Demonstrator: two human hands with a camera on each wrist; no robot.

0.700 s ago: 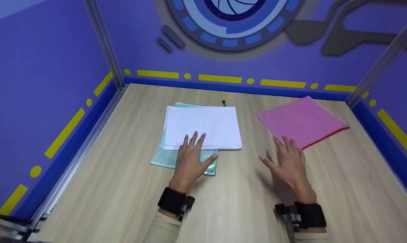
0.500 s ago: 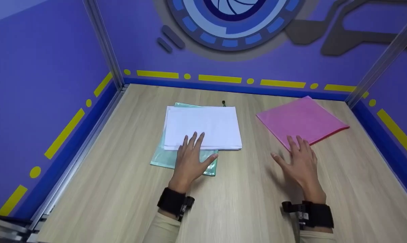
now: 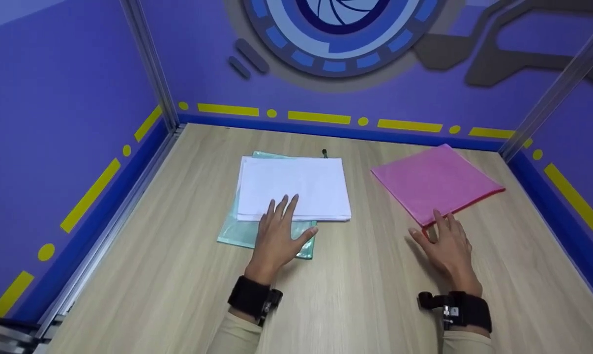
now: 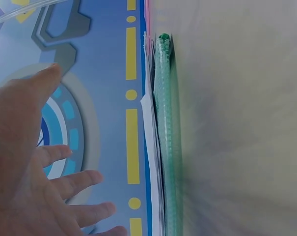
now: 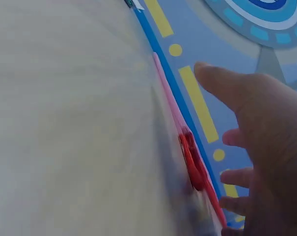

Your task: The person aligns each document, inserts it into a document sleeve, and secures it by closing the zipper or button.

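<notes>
A stack of white paper sheets (image 3: 294, 184) lies on a translucent green zip pouch (image 3: 237, 232), whose near and left edges stick out from under it. My left hand (image 3: 277, 238) hovers over the near edge of both, fingers spread and thumb out; the left wrist view shows the hand (image 4: 45, 182) apart from the pouch (image 4: 168, 147). On the right lies a pink zip pouch (image 3: 436, 182) with a red zipper edge. My right hand (image 3: 449, 250) is at its near corner, fingers extended and holding nothing. The red zipper pull (image 5: 192, 162) hangs at that corner in the right wrist view.
The pouches lie on a light wood table (image 3: 355, 305). Purple panels with yellow dashes (image 3: 318, 118) wall it in at the back and sides, joined by metal posts (image 3: 149, 59). A small dark zipper pull (image 3: 324, 153) shows behind the paper stack.
My right hand has moved right and slightly back toward me, to the pink pouch's near corner. My left hand stays over the paper stack. The head view has tilted slightly.
</notes>
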